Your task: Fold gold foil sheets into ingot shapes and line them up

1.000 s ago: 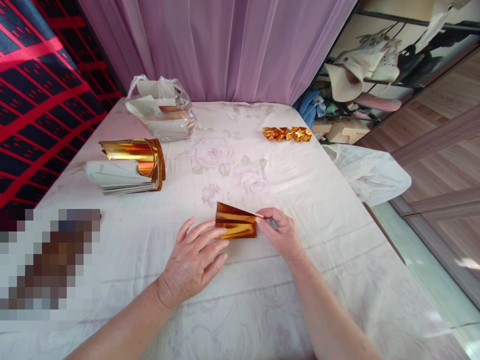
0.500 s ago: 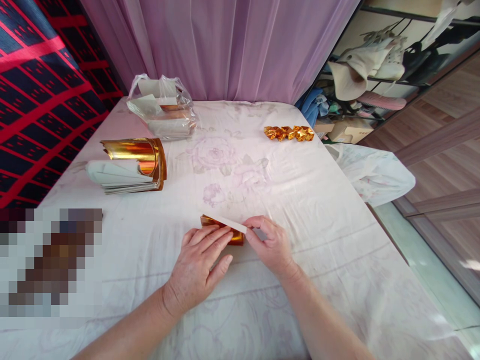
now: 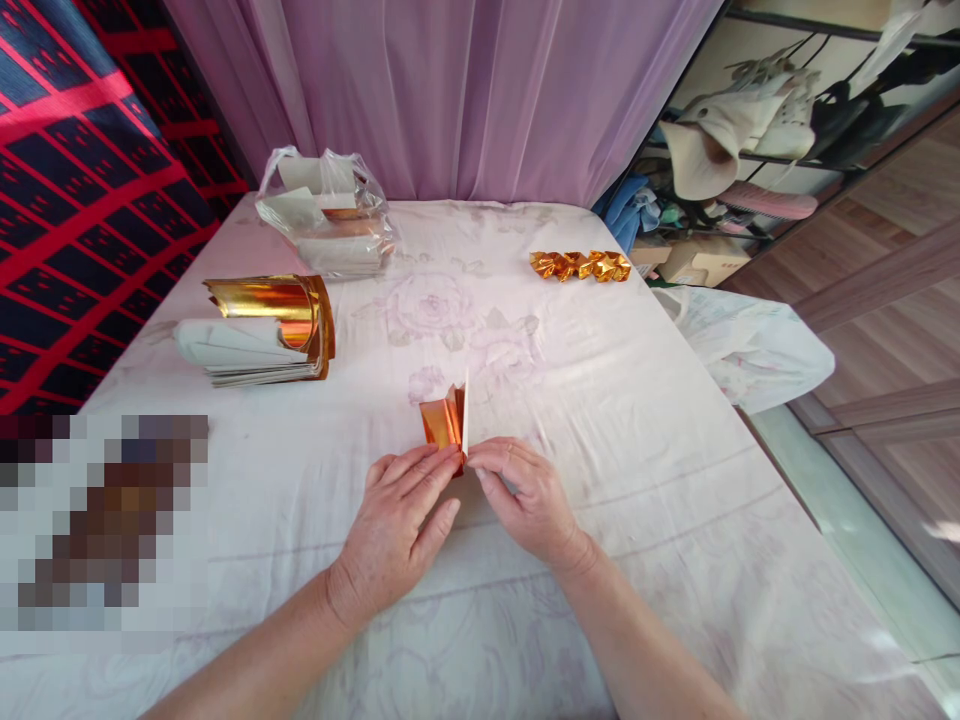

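The folded gold foil sheet (image 3: 444, 422) stood at the near centre of the table (image 3: 600, 420), its glossy gold face turned left and its thin white backing edge upright on the right side. The sheet was creased into a narrow, roughly rectangular form and its lower end was at the fingertips of both hands.

The left hand (image 3: 397, 530) lay palm down on the cloth, fingers extended and together, with the fingertips touching the lower left corner of the sheet. The right hand (image 3: 525, 495) was curled, thumb and forefinger closed in a pinch on the lower right edge of the sheet.

The table was covered with a soft, pale pink cloth printed with faint flowers and marked by shallow wrinkles. Open cloth extended to the right of the hands up to the right table edge, and beyond the sheet toward the far edge at the pink curtain (image 3: 450, 90).

A stack of foil sheets (image 3: 259, 330), white below with a curled gold sheet on top, lay well apart at the left. A clear plastic bag (image 3: 326, 215) of more sheets sat at the far left corner. A row of crumpled gold folded pieces (image 3: 579, 265) lay near the far right edge.
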